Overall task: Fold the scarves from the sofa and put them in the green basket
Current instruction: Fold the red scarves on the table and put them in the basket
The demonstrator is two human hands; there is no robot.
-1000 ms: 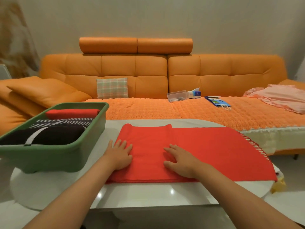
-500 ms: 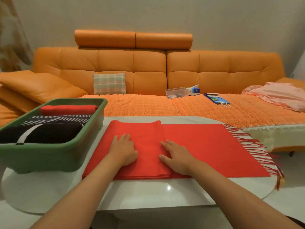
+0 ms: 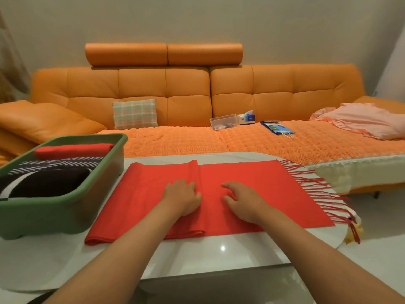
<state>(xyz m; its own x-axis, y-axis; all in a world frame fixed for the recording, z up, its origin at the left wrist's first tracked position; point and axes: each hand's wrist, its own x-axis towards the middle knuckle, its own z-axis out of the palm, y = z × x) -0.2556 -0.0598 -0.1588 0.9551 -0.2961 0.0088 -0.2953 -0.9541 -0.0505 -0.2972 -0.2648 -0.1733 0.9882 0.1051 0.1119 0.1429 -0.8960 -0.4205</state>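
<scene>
A red scarf (image 3: 263, 189) lies flat across the white table, its left part doubled over into a fold and its fringe (image 3: 324, 189) trailing off the right end. My left hand (image 3: 182, 198) sits on the doubled layer, fingers curled at the fold's edge. My right hand (image 3: 243, 202) rests on the single layer just right of that edge, fingers loosely bent. The green basket (image 3: 65, 207) stands at the table's left, touching distance from the scarf. It holds a folded red scarf (image 3: 74, 150), a striped one (image 3: 59, 164) and a black one (image 3: 43, 183).
The white table (image 3: 219, 255) has a rounded right end. Behind it runs the orange sofa (image 3: 175, 141) with a checked cushion (image 3: 134, 114), a clear box (image 3: 223, 121), a tissue box (image 3: 247, 118), a blue bag (image 3: 277, 127) and pink cloth (image 3: 363, 121).
The red scarf has slid left toward the basket, bringing its fringe onto the table. My left hand has moved right to the fold's edge and its fingers have curled.
</scene>
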